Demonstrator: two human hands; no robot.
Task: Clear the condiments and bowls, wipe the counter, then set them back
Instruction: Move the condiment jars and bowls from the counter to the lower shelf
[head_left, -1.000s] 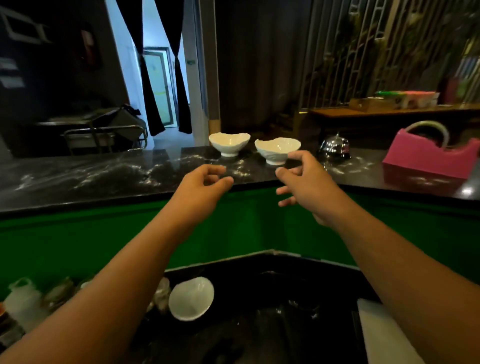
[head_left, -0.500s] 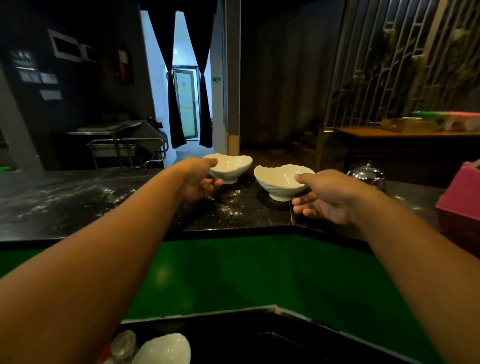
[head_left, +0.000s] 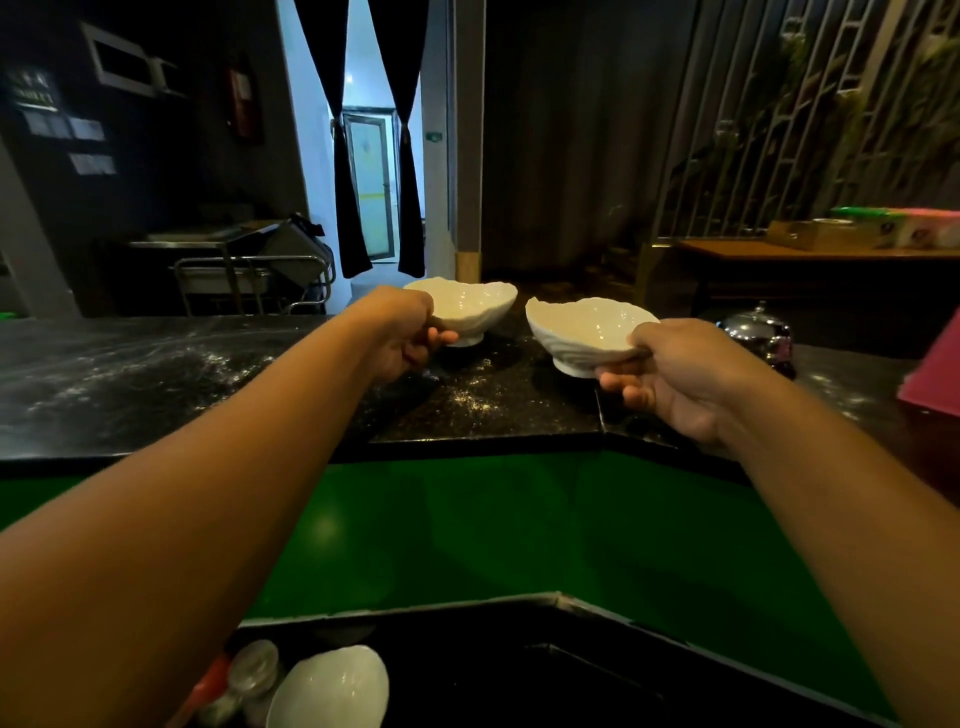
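Two white wavy-rimmed bowls are at the far side of the black stone counter (head_left: 156, 384). My left hand (head_left: 402, 332) grips the near rim of the left bowl (head_left: 472, 306), whose foot still looks to be on the counter. My right hand (head_left: 675, 374) pinches the near rim of the right bowl (head_left: 582, 332), thumb on the rim and fingers under it; the bowl is tilted and looks slightly lifted. A dusting of white powder lies on the counter between and in front of the bowls.
A chrome call bell (head_left: 758, 332) stands right of the right bowl, and a pink object (head_left: 935, 369) lies at the right edge. Below the green counter front (head_left: 467, 519), a lower black shelf holds another white bowl (head_left: 332, 691) and several small jars (head_left: 249, 675).
Both hands reached forward from in front of the counter and took hold of the two bowls. The right bowl has tipped and risen a little. The view has moved closer.
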